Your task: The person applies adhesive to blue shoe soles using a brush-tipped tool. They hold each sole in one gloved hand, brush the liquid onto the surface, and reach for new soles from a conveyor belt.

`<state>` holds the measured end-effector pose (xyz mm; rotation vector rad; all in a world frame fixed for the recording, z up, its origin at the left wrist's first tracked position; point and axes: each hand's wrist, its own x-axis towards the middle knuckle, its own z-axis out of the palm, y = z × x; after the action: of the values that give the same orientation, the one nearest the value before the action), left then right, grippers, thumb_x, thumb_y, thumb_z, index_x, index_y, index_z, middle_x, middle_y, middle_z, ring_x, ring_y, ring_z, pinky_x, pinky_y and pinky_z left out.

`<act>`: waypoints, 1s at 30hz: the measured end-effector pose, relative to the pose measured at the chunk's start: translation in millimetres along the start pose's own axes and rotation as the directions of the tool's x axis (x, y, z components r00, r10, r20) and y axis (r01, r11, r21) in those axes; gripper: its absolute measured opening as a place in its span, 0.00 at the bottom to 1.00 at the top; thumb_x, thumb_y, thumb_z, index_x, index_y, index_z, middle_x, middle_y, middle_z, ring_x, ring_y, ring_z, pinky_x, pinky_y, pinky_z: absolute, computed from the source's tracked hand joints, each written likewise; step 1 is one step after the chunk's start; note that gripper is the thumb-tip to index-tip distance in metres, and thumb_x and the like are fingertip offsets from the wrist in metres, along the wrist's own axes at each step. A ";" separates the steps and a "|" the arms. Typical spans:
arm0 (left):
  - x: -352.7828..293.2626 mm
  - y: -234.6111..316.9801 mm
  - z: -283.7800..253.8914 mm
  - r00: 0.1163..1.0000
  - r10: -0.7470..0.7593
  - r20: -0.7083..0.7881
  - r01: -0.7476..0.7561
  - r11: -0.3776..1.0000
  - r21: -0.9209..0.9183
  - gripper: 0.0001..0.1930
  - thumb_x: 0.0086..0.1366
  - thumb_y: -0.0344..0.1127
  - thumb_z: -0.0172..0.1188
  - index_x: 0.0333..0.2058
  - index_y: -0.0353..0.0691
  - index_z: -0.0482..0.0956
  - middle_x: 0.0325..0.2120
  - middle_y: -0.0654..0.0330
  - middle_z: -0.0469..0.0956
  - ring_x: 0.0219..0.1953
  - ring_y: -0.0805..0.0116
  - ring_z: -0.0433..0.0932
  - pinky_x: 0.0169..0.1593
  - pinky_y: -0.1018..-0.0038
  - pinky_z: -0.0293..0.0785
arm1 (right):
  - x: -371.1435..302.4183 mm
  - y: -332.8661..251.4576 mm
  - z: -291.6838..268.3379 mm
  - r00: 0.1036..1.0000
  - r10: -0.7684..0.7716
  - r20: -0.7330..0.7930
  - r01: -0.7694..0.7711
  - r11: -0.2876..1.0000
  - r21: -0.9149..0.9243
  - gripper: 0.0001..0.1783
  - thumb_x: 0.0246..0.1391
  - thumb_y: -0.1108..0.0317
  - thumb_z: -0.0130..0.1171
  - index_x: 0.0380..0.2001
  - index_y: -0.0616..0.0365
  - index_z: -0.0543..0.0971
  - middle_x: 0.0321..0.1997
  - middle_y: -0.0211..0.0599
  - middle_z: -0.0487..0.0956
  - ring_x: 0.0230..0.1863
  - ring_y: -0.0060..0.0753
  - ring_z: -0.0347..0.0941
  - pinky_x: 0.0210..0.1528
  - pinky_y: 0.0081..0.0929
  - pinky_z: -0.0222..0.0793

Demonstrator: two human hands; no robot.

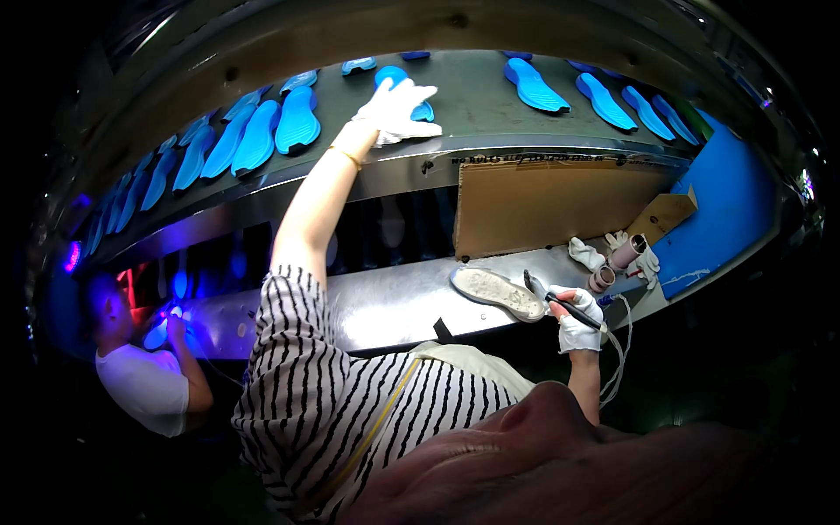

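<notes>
My left hand (394, 109), in a white glove, reaches up over a dark green conveyor belt (464, 96). Its fingers are spread across a blue shoe sole (391, 75) lying on the belt, whose middle the hand hides. At the lower right my right hand (577, 317), in a white glove with bare fingertips, is closed round a black-handled tool (573, 311) with a pale hose at its rear. The tool's dark head comes close to a grey-white shoe sole (497, 293), flat on the metal ledge (385, 302); whether they touch I cannot tell.
Blue soles (296, 120) line the belt left and right. A cardboard sheet (560, 206) leans below the belt's edge. Near the blue side panel (722, 192) are a cup-like container (626, 251) and spare gloves (586, 254). A co-worker (144, 376) works under violet light at left.
</notes>
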<state>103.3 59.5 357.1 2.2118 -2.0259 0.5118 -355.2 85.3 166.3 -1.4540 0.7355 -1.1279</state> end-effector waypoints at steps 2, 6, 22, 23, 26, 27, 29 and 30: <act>-30.0 -22.2 -0.7 0.972 0.062 -0.229 -0.060 0.998 0.017 0.46 0.53 0.69 0.58 0.65 0.47 0.62 0.62 0.49 0.64 0.66 0.49 0.58 0.70 0.52 0.44 | 8.6 -0.5 6.6 0.999 0.023 0.039 -0.023 0.999 0.024 0.11 0.45 0.82 0.68 0.33 0.59 0.79 0.31 0.30 0.80 0.32 0.18 0.75 0.37 0.16 0.70; -85.3 -77.1 0.7 0.969 -0.154 -0.195 0.195 0.958 0.211 0.44 0.54 0.62 0.60 0.66 0.51 0.59 0.66 0.55 0.60 0.68 0.52 0.55 0.70 0.50 0.42 | 26.2 -7.2 22.9 0.989 -0.043 0.144 0.044 0.999 0.000 0.12 0.45 0.83 0.67 0.33 0.59 0.79 0.34 0.33 0.81 0.36 0.20 0.76 0.41 0.19 0.73; -195.0 -55.4 -56.6 0.293 -0.734 -0.612 -0.334 0.522 -0.785 0.18 0.62 0.50 0.65 0.31 0.37 0.81 0.28 0.61 0.80 0.31 0.73 0.78 0.38 0.74 0.75 | 55.7 -16.7 86.7 0.904 -0.008 0.428 -0.058 0.988 0.141 0.11 0.50 0.84 0.63 0.36 0.62 0.78 0.38 0.37 0.80 0.35 0.24 0.77 0.41 0.21 0.74; -203.2 -53.4 -69.6 0.153 -0.785 -0.600 -0.314 0.537 -0.783 0.18 0.65 0.50 0.62 0.29 0.38 0.80 0.25 0.62 0.79 0.29 0.73 0.77 0.35 0.74 0.74 | 57.8 -16.8 86.8 0.897 -0.005 0.441 -0.065 0.987 0.145 0.10 0.51 0.84 0.62 0.36 0.61 0.77 0.41 0.39 0.80 0.35 0.24 0.77 0.42 0.22 0.75; -225.9 -45.9 -86.2 0.474 -0.688 -0.549 -0.754 0.006 -0.657 0.23 0.72 0.52 0.48 0.25 0.40 0.76 0.17 0.61 0.74 0.22 0.70 0.73 0.33 0.70 0.73 | 66.0 -15.9 89.6 0.907 -0.005 0.421 -0.059 0.989 0.138 0.09 0.53 0.83 0.60 0.36 0.61 0.77 0.43 0.40 0.81 0.37 0.25 0.77 0.42 0.23 0.76; -232.6 -37.2 -80.2 0.562 -0.656 -0.504 -0.719 -0.087 -0.689 0.24 0.73 0.50 0.45 0.21 0.42 0.72 0.15 0.61 0.70 0.21 0.68 0.70 0.36 0.69 0.73 | 68.2 -14.7 90.8 0.900 -0.011 0.435 -0.089 0.974 0.207 0.12 0.52 0.83 0.60 0.40 0.60 0.75 0.42 0.40 0.80 0.38 0.25 0.77 0.42 0.24 0.76; -231.3 -13.1 -53.2 0.578 -0.669 -0.468 -0.699 -0.110 -0.707 0.26 0.75 0.48 0.40 0.15 0.48 0.61 0.13 0.62 0.66 0.20 0.69 0.65 0.38 0.68 0.66 | 70.7 -12.6 95.0 0.912 -0.035 0.408 -0.050 0.980 0.194 0.16 0.52 0.83 0.61 0.44 0.60 0.74 0.41 0.39 0.80 0.38 0.26 0.77 0.41 0.24 0.76; -227.3 3.2 -34.1 0.676 -0.668 -0.310 -0.662 -0.367 -0.653 0.25 0.74 0.45 0.42 0.13 0.51 0.59 0.12 0.65 0.61 0.21 0.72 0.63 0.36 0.71 0.65 | 70.7 -12.4 96.4 0.908 -0.062 0.414 -0.011 0.985 0.172 0.17 0.51 0.82 0.61 0.44 0.59 0.73 0.40 0.38 0.80 0.39 0.25 0.77 0.41 0.23 0.76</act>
<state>80.7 284.8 318.3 0.3735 -0.7847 -0.3988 -242.8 60.4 200.8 -1.4934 0.3095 -0.8322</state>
